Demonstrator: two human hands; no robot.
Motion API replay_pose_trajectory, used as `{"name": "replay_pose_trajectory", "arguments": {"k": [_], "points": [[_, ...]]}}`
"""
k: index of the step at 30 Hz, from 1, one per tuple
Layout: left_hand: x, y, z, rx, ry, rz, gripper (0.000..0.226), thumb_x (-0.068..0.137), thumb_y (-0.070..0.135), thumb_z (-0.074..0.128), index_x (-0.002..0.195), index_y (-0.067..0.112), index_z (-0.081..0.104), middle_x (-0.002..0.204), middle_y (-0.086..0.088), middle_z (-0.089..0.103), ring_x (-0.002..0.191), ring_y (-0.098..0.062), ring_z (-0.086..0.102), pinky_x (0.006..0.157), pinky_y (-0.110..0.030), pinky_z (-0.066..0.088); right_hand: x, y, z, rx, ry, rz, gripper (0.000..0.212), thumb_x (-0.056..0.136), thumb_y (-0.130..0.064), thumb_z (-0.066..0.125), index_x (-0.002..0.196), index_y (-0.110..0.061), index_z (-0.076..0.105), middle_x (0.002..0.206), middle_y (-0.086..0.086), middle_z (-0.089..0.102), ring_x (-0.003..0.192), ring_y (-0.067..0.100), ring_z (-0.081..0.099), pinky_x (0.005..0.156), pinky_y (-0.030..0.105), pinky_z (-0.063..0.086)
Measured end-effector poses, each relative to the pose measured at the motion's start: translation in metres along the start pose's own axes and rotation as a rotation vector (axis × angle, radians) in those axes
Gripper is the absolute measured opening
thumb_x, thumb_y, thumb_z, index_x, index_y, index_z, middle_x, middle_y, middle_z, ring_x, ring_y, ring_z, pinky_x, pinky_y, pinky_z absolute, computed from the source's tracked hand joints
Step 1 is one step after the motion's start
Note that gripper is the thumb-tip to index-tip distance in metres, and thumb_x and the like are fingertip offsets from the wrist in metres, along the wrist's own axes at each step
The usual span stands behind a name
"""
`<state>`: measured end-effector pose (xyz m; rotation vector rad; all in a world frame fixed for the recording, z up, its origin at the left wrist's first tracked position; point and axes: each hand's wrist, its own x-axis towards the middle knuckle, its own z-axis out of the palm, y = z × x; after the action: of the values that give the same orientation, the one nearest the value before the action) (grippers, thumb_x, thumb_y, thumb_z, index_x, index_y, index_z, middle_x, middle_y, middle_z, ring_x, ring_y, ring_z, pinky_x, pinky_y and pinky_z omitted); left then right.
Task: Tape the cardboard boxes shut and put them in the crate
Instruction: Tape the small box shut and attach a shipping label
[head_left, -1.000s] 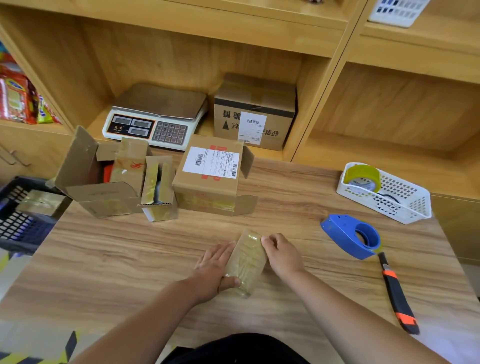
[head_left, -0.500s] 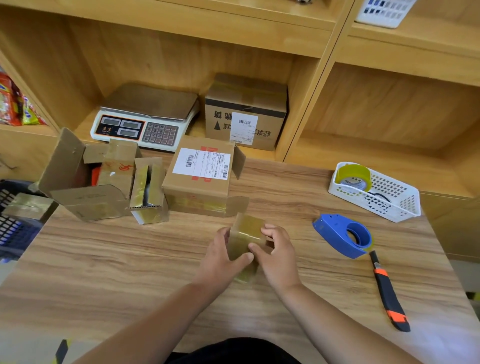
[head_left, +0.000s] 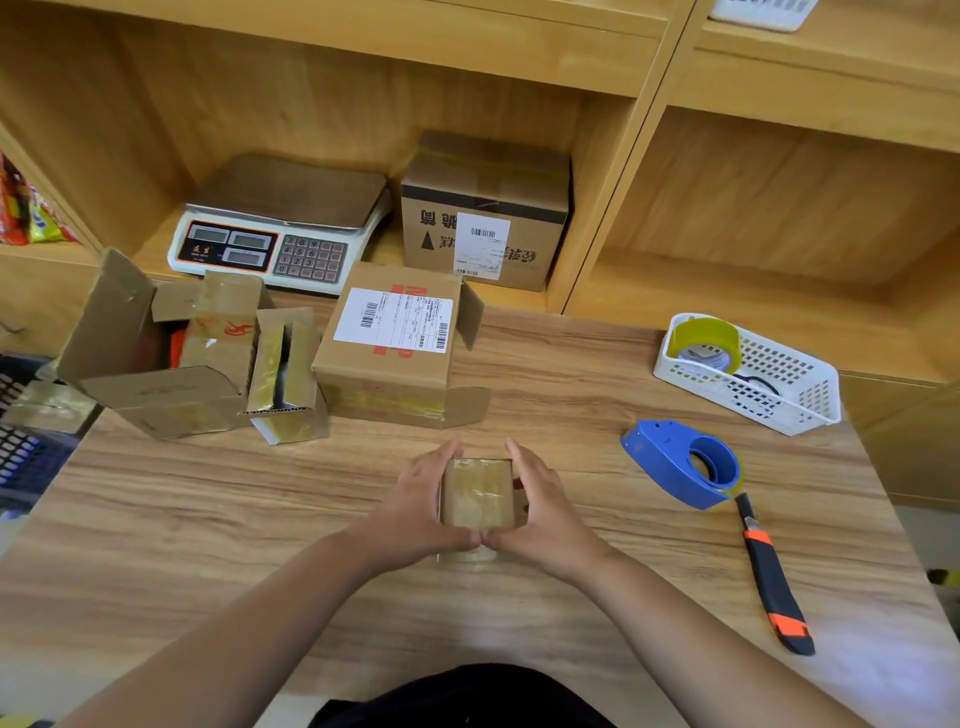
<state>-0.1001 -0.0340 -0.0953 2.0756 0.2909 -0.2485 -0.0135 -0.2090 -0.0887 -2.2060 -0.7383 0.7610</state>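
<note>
Fingers (head_left: 441, 460) of your left hand (head_left: 415, 504) lie fairly straight along the left side of the small taped box (head_left: 478, 493), and those of your right hand (head_left: 548, 506) lie along its right side. Both thumbs bend across its near edge and meet there, so you clasp it between your two hands. It sits on the wooden table (head_left: 208, 519), directly in front of you.

Just beyond the small taped box is a labelled cardboard box (head_left: 395, 332) with its side flaps loose. Beyond and to the left stand a narrow box (head_left: 285, 379) with its top flaps up and a larger open box (head_left: 156, 374). Far left, past the table edge, is the dark crate (head_left: 26, 457), with a sealed box (head_left: 41, 405) lying in it.

Right of the small taped box lie a blue tape dispenser (head_left: 680, 462) and a black-and-orange utility knife (head_left: 774, 577). Farther beyond on that side, a white basket (head_left: 800, 395) holds a yellow tape roll (head_left: 704, 343).
</note>
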Motion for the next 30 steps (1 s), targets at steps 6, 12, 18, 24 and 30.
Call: {"name": "replay_pose_trajectory", "arguments": {"k": [6,12,18,24,30], "points": [[0.007,0.003,-0.005,-0.117,-0.020,0.003,0.082,0.061,0.030,0.087,0.124,0.038,0.035,0.119,0.025,0.035,0.115,-0.004,0.038,0.093,-0.024,0.038,0.009,-0.002,-0.007,-0.044,0.001,-0.011,0.085,0.065,-0.041,0.082,0.137,-0.032,0.038,0.125,-0.017,0.041,0.117,0.010,0.034,0.104,0.034,0.034],[0.011,0.004,-0.002,-0.383,0.001,-0.001,0.063,0.064,0.014,0.083,0.111,0.037,0.048,0.116,0.006,0.046,0.101,-0.007,0.053,0.065,-0.020,0.051,0.015,0.000,-0.005,0.024,0.067,0.052,0.059,0.063,-0.039,0.080,0.111,-0.045,0.046,0.105,-0.015,0.042,0.108,0.014,0.042,0.099,0.038,0.039],[0.016,-0.002,0.006,-0.358,0.116,0.031,0.045,0.064,0.033,0.075,0.103,0.038,0.055,0.108,0.011,0.055,0.103,-0.010,0.054,0.085,-0.033,0.049,0.017,-0.002,-0.003,0.047,0.139,0.019,0.044,0.069,-0.035,0.079,0.102,-0.040,0.051,0.096,-0.023,0.042,0.102,0.009,0.040,0.095,0.034,0.035],[0.027,-0.004,0.017,-0.197,0.337,0.107,0.023,0.085,0.015,0.068,0.084,0.035,0.057,0.067,0.026,0.054,0.065,0.010,0.047,0.059,-0.009,0.032,0.016,-0.006,-0.001,0.068,0.175,0.028,0.036,0.074,-0.029,0.078,0.103,-0.030,0.057,0.092,-0.024,0.043,0.103,0.015,0.043,0.098,0.039,0.036],[0.033,-0.002,0.018,-0.234,0.382,0.062,0.032,0.094,0.022,0.056,0.064,0.032,0.052,0.056,0.019,0.050,0.054,0.002,0.043,0.050,-0.014,0.033,0.016,-0.005,0.003,0.085,0.229,0.007,0.026,0.079,-0.026,0.074,0.101,-0.022,0.060,0.089,-0.024,0.047,0.099,0.015,0.043,0.095,0.039,0.036]]}}
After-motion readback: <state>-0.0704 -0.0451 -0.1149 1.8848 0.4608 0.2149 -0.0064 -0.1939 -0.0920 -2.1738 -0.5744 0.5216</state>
